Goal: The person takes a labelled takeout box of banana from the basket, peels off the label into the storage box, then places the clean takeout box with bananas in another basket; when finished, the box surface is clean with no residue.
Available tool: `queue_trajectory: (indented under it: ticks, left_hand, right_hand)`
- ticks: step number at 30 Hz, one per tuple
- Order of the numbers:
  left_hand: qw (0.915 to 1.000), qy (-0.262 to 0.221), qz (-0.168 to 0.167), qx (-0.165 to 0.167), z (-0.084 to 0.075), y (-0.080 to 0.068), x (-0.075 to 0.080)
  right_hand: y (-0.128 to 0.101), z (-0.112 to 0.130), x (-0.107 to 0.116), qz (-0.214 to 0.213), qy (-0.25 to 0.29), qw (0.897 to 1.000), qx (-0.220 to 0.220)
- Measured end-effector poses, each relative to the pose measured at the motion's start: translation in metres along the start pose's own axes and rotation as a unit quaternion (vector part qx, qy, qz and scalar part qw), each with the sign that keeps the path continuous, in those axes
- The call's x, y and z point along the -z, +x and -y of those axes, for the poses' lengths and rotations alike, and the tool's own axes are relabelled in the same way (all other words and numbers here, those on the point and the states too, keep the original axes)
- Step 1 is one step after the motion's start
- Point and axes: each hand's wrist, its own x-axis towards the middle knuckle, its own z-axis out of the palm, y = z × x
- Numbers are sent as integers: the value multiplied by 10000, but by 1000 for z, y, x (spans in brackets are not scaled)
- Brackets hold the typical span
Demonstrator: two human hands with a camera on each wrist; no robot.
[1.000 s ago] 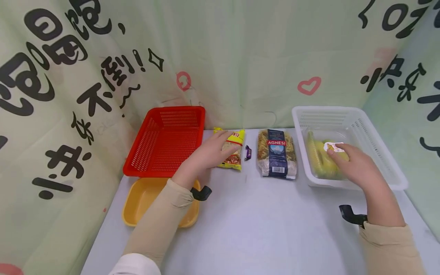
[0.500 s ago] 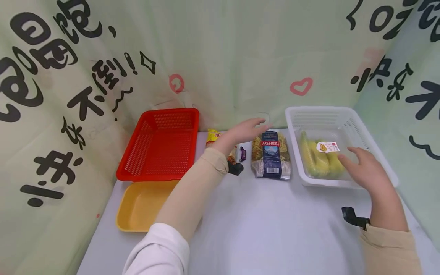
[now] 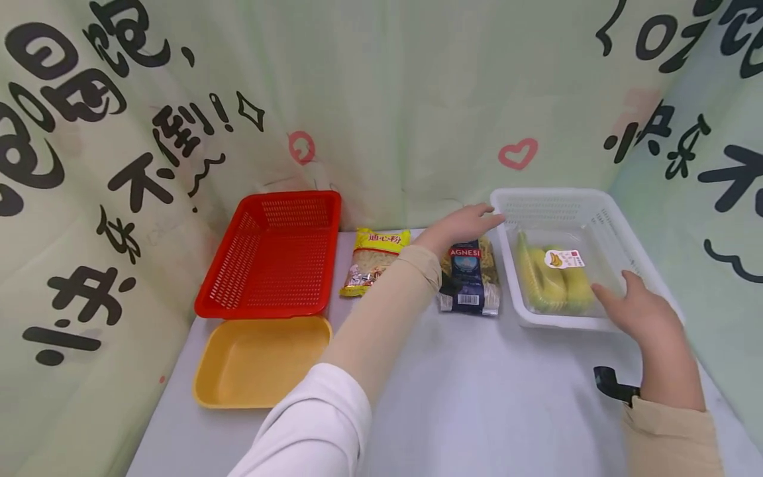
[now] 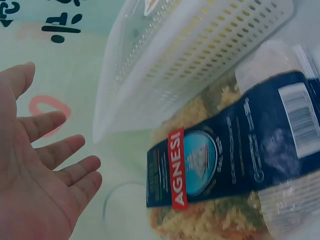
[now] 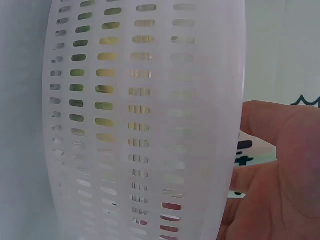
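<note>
My left hand (image 3: 461, 225) hovers over the top of an AGNESI pasta bag (image 3: 467, 281), its fingertips right at the left rim of a white plastic basket (image 3: 566, 322). In the left wrist view the fingers are spread and hold nothing, beside the same pasta bag (image 4: 225, 160). Inside the white basket lies a clear box of bananas (image 3: 550, 285) with a white label. My right hand (image 3: 646, 311) is at the basket's front right, thumb and fingers apart. The right wrist view has that hand (image 5: 280, 165) behind the basket's slotted wall (image 5: 210, 125).
A red slotted basket (image 3: 268, 265) stands at the back left, with a yellow tray (image 3: 256, 371) in front of it. Between the red basket and my left arm lies a yellow bag of macaroni (image 3: 372, 262). A printed curtain (image 3: 381, 99) encloses the table's back and sides.
My left hand has moved right, from over the macaroni bag, across the pasta bag, to the white basket's rim. My right hand has drawn back from the banana box label toward the basket's right side.
</note>
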Motion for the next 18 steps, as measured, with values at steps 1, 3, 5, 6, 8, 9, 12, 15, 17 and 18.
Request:
queue_trajectory:
  ticks: [1, 3, 5, 6, 8, 9, 12, 15, 17, 18]
  left_hand:
    - [10000, -3, -10, -29, -3, 3, -2]
    - [10000, 28, 31, -45, -9, 10, -6]
    - [9999, 92, 101, -15, -14, 15, -8]
    - [9998, 157, 130, 0, -16, 17, -9]
    - [9993, 311, 216, 39, -20, 20, -13]
    - [9989, 381, 255, 63, -21, 22, -14]
    - [9977, 521, 407, 137, -24, 28, -20]
    - [9973, 528, 483, 176, -26, 32, -28]
    - [9976, 484, 453, 200, -27, 34, -33]
    - [9979, 428, 426, 220, -27, 36, -36]
  right_hand:
    - [0, -1, 0, 40, -11, 10000, -55]
    - [-1, -1, -2, 141, -3, 9998, -161]
    - [-1, 0, -1, 211, -8, 9995, -255]
    - [-1, 0, -2, 215, -22, 9994, -266]
    - [0, 0, -2, 196, -78, 9995, -251]
    - [1, 0, -3, 172, -106, 9995, -238]
    - [3, -3, -4, 138, -153, 9996, -179]
    - [4, -5, -4, 119, -187, 9996, -148]
    - [4, -6, -4, 101, -214, 9996, -138]
    - [4, -7, -4, 105, -221, 9996, -130]
